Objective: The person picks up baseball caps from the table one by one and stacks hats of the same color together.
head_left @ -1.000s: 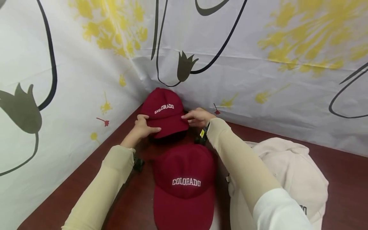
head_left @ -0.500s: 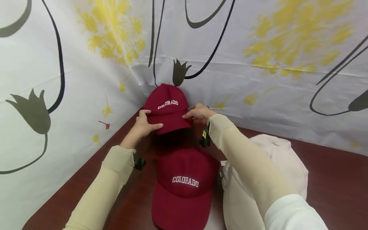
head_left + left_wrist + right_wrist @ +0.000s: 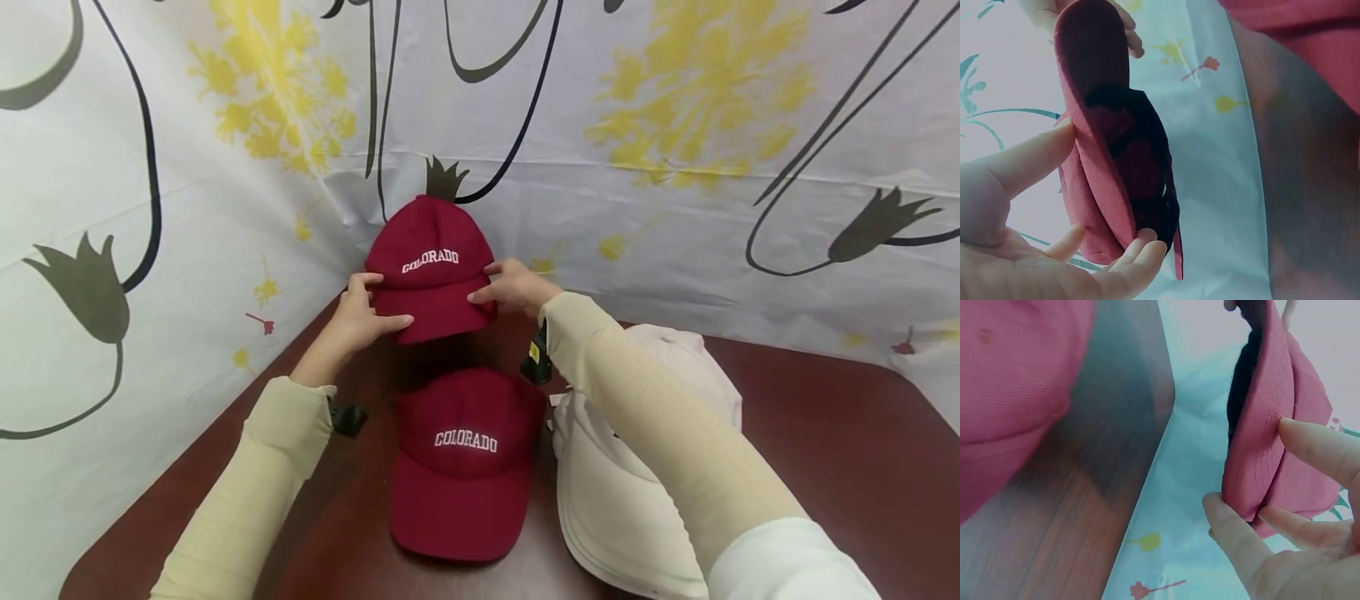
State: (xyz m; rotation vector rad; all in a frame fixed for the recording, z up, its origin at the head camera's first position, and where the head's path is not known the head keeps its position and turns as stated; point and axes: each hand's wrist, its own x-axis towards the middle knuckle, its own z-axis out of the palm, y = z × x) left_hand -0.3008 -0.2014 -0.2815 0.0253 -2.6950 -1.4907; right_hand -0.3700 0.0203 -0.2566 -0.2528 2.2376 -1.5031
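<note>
Both hands hold a dark red cap (image 3: 427, 248) with white COLORADO lettering, up at the far corner. My left hand (image 3: 356, 317) grips its left side, thumb on the brim and fingers at the edge. On the other side, my right hand (image 3: 519, 285) pinches the brim's right end. The left wrist view shows the cap (image 3: 1094, 169) tipped so its dark hollow underside faces the camera. In the right wrist view, thumb and fingers lie around the brim edge (image 3: 1260, 444). A second red COLORADO cap (image 3: 465, 467) sits on the table just in front.
A cream cap (image 3: 622, 500) lies to the right, partly hidden by the right sleeve (image 3: 660, 408). The dark red-brown table (image 3: 810, 433) meets a white patterned cloth wall (image 3: 645, 225) behind and on the left. Small black wrist cameras (image 3: 347, 419) hang at both wrists.
Both hands have raised the held cap higher against the back cloth, where it now covers part of the printed tulip. The head view has shifted right. The front red cap stays put.
</note>
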